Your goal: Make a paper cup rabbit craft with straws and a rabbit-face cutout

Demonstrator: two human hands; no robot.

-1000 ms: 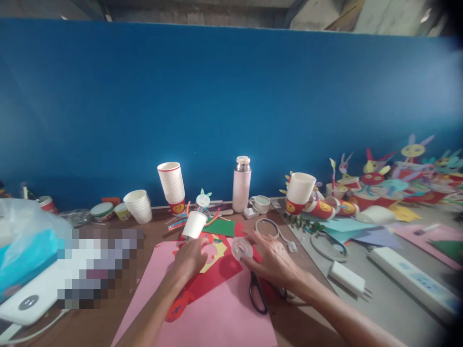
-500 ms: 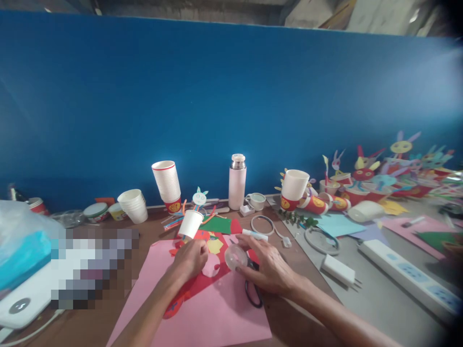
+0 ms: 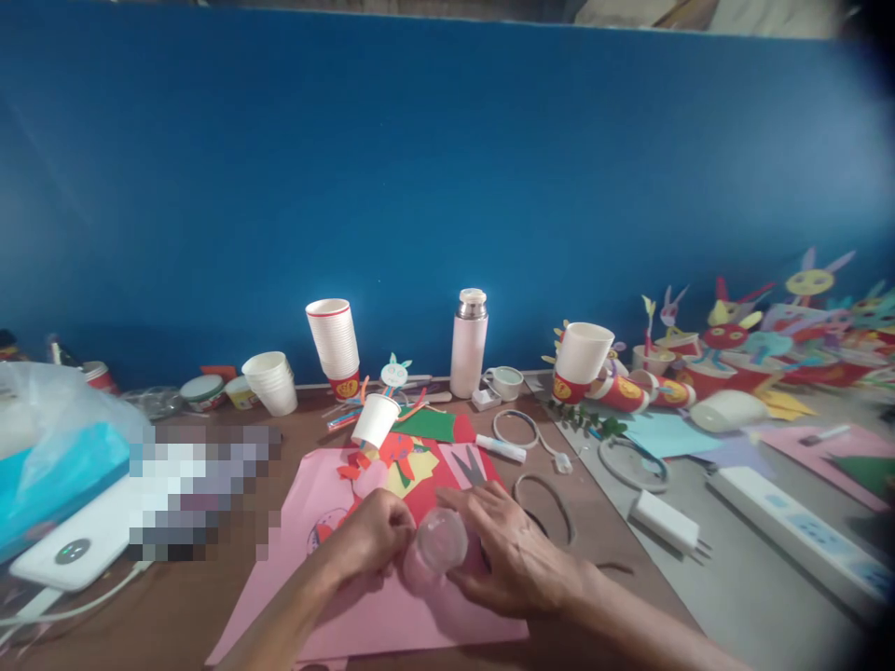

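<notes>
My right hand (image 3: 514, 545) curls its thumb and fingers round a roll of clear tape (image 3: 443, 540), low over the pink paper sheet (image 3: 392, 620). Close against the roll's left side, my left hand (image 3: 378, 533) is closed in a pinch; what lies between its fingertips is too small to make out. Scissors blades (image 3: 470, 466) point away beyond my right hand, which hides their handles. Red and yellow paper scraps (image 3: 412, 471) lie past my hands. Behind them a white paper cup (image 3: 376, 421) leans with a pale rabbit-face cutout (image 3: 394, 374).
Stacked paper cups (image 3: 333, 340) and a pale thermos (image 3: 468, 349) stand by the blue partition (image 3: 419, 186). A glue stick (image 3: 501, 448) and cable loops lie right of the paper. Farther right are a power strip (image 3: 797, 540), a charger (image 3: 669, 524) and several cup figures. A power bank (image 3: 76, 550) lies left.
My right hand has brought the tape roll nearer and to the left, beside my left hand. My left hand has moved slightly right and nearer. The scissors blades have come into view.
</notes>
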